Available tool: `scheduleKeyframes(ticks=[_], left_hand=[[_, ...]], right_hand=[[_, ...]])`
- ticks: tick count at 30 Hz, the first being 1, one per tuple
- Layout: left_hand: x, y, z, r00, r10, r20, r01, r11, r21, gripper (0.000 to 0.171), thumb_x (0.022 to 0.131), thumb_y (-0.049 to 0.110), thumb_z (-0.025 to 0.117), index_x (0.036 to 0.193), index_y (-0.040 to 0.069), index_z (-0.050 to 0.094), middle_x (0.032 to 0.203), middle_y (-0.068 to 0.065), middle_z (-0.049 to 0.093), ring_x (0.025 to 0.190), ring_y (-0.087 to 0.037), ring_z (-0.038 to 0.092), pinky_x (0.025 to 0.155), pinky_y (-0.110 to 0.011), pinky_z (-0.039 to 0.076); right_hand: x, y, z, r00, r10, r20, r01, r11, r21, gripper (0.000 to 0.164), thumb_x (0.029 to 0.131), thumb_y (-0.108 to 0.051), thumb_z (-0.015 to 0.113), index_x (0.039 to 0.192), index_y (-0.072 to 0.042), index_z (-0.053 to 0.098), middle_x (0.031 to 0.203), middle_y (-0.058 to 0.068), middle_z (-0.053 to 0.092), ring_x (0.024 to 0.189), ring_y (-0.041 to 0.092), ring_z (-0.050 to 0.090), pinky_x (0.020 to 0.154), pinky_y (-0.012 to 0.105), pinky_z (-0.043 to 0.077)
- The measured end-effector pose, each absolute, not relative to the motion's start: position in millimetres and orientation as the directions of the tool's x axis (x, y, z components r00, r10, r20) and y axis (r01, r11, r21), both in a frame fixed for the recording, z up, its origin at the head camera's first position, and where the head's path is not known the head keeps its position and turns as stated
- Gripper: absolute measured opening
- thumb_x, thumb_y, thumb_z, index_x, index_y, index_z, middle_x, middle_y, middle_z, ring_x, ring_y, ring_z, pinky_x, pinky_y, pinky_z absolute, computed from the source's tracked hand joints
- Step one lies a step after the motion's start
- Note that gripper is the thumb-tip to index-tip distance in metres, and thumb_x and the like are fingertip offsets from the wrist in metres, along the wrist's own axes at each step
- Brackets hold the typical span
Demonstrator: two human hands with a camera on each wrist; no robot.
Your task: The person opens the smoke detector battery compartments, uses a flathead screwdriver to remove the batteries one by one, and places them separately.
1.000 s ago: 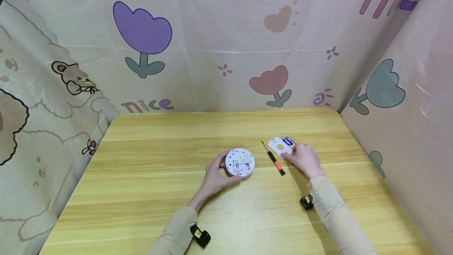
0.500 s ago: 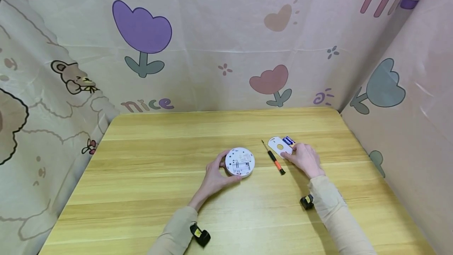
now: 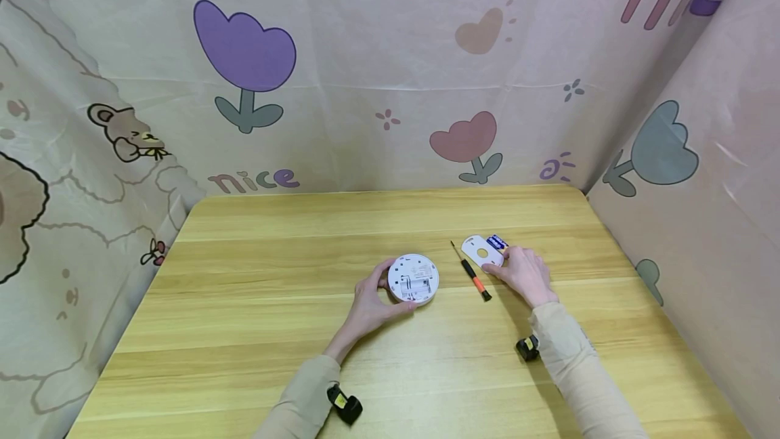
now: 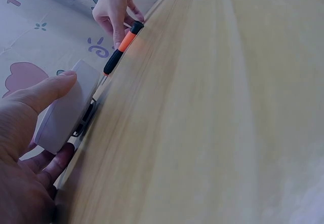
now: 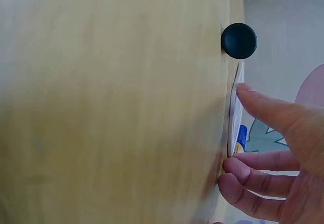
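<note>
My left hand (image 3: pixel 372 303) grips a round white smoke detector (image 3: pixel 412 279) by its rim, thumb on the near side and fingers on the far side. Its back faces up, with an open battery bay. In the left wrist view the detector (image 4: pixel 71 107) is edge-on, a dark wire-like part showing under it. Toward the right, my right hand (image 3: pixel 527 275) holds a flat white mounting plate (image 3: pixel 478 249) with a round hole. In the right wrist view the plate (image 5: pixel 235 115) lies between thumb and fingers, low at the table. A blue-and-yellow battery (image 3: pixel 497 243) lies just behind it, partly covered.
Between detector and plate lies a screwdriver (image 3: pixel 476 281) with a black and orange handle, its tip pointing away. The wooden table (image 3: pixel 274 276) meets a patterned curtain (image 3: pixel 353 32) at the back and sides. Small black cameras (image 3: pixel 346 406) sit at both wrists.
</note>
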State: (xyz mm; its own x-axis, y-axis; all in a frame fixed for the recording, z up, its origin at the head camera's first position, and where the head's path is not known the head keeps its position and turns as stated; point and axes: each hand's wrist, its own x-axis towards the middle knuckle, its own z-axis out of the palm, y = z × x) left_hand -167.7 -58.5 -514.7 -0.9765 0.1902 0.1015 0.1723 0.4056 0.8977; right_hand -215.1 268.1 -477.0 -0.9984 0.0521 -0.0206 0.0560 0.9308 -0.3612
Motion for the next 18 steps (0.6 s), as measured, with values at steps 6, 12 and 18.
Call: scheduleKeyframes(ticks=[6, 12, 18], left_hand=[[-167.8, -58.8, -514.7, -0.976, 0.191, 0.105, 0.176, 0.407, 0.896, 0.099, 0.064, 0.031, 0.096, 0.148, 0.020, 0.045, 0.117, -0.004, 0.070, 0.093, -0.014, 0.059, 0.113, -0.052, 0.025], [-168.1, -59.5, -516.2, -0.976, 0.189, 0.110, 0.181, 0.413, 0.893, 0.099, 0.064, 0.031, 0.095, 0.148, 0.019, 0.045, 0.115, -0.003, 0.070, 0.093, -0.014, 0.058, 0.112, -0.053, 0.025], [-167.2, -59.6, -515.8, -0.976, 0.191, 0.105, 0.177, 0.411, 0.894, 0.099, 0.064, 0.032, 0.095, 0.149, 0.019, 0.045, 0.113, -0.003, 0.069, 0.093, -0.015, 0.058, 0.112, -0.052, 0.026]], right_hand=[[-215.3, 269.3, -475.5, -0.998, 0.051, -0.043, 0.063, 0.930, -0.361, 0.046, 0.078, -0.052, 0.081, 0.084, -0.009, 0.067, 0.073, 0.006, 0.061, 0.065, 0.021, 0.050, 0.054, 0.030, 0.034], [-215.6, 270.1, -472.6, -0.992, 0.056, -0.114, 0.094, 0.927, -0.364, 0.050, 0.078, -0.053, 0.081, 0.088, -0.007, 0.064, 0.079, 0.009, 0.064, 0.066, 0.020, 0.051, 0.056, 0.030, 0.035], [-215.4, 269.4, -471.4, -0.986, 0.071, -0.152, 0.123, 0.922, -0.367, 0.054, 0.076, -0.054, 0.082, 0.088, -0.006, 0.060, 0.075, 0.006, 0.060, 0.063, 0.018, 0.048, 0.054, 0.030, 0.036]])
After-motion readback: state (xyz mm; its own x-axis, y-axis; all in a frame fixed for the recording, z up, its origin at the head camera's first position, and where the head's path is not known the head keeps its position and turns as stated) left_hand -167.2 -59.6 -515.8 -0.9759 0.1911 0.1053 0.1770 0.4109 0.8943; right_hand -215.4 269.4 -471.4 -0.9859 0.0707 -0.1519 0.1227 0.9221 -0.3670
